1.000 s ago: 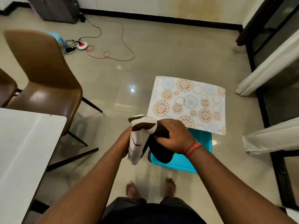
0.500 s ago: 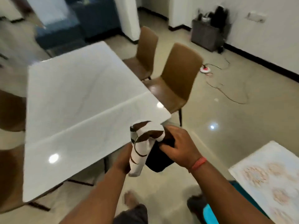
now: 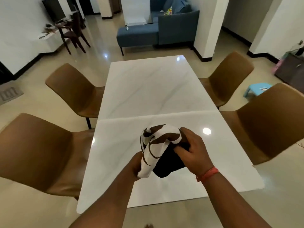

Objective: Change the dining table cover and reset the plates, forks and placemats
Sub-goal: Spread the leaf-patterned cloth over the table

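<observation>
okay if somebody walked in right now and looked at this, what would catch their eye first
Most likely the bunched white cloth with dark brown markings, held up over the near end of the table by both hands: the right hand grips its top and the left hand holds it from below. Next, the glossy white marble table stretching away uncovered, with four brown chairs paired along its sides.

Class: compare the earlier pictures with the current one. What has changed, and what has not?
The person has turned from the floor mat to face the white table squarely. Both hands, left hand and right hand, still grip the folded cloth, unopened.
</observation>
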A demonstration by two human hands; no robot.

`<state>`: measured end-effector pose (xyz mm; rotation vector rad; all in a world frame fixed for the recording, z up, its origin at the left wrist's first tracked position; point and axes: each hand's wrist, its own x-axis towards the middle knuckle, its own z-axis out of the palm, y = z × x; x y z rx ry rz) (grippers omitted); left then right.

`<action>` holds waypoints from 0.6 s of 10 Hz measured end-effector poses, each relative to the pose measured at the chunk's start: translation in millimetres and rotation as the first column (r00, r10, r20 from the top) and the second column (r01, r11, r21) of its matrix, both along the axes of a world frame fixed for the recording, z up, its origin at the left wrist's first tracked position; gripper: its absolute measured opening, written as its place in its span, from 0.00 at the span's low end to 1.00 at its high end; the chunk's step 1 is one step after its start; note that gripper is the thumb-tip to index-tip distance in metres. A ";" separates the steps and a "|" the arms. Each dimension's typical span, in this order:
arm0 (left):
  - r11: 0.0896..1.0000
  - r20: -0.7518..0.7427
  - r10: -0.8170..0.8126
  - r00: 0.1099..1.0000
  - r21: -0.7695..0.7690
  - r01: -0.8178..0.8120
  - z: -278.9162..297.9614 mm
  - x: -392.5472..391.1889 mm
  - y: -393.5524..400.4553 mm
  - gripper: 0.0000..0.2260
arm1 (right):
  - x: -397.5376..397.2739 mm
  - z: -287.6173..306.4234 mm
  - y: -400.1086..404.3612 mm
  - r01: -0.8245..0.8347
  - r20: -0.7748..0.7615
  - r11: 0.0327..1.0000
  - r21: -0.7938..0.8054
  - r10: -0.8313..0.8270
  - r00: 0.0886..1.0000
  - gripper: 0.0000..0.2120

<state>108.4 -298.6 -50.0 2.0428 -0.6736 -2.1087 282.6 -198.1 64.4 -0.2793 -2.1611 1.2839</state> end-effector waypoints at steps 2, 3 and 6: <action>0.040 -0.480 -0.857 -0.186 -0.423 0.905 13.6 -53.9 -19.4 0.15 | -35.3 -13.2 58.6 0.054 0.060 0.967 0.250 -0.071 0.996 0.19; 0.283 -0.646 -0.758 -0.090 -0.450 0.847 38.4 -81.6 -4.6 0.21 | -36.3 -36.1 94.5 0.032 0.183 0.918 0.396 -0.112 0.977 0.18; -0.163 -0.183 -0.842 -0.508 -0.811 0.562 86.2 -65.7 46.3 0.15 | -65.0 -99.2 114.5 -0.046 0.504 0.969 0.242 -0.085 0.859 0.29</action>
